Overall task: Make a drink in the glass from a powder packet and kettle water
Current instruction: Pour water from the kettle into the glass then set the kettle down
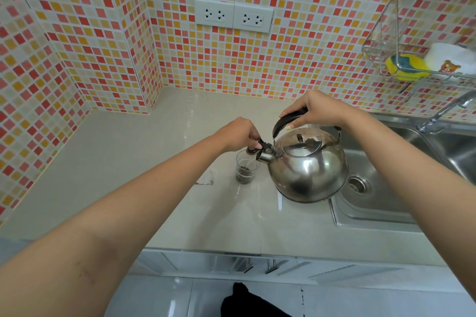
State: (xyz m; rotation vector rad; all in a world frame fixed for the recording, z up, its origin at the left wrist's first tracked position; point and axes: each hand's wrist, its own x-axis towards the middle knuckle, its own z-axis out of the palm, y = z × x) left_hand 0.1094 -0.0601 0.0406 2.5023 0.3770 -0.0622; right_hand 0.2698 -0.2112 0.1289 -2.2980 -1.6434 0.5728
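Note:
A steel kettle [307, 170] hangs tilted to the left above the counter's right part. My right hand [313, 109] grips its black handle from above. My left hand [240, 134] pinches the black spout cap [260, 148] and holds it lifted off the spout. Directly under the spout stands a small clear glass [246, 168] with dark powder and liquid at its bottom; a thin stream of water falls into it. A torn, pale packet [207, 179] lies flat on the counter just left of the glass.
The beige counter [128, 162] runs left to a tiled corner. A steel sink [386, 195] with a drain and a tap [443, 113] is at the right. A wire rack [401, 64] with a sponge hangs above it. Two wall sockets [233, 15] sit on the back wall.

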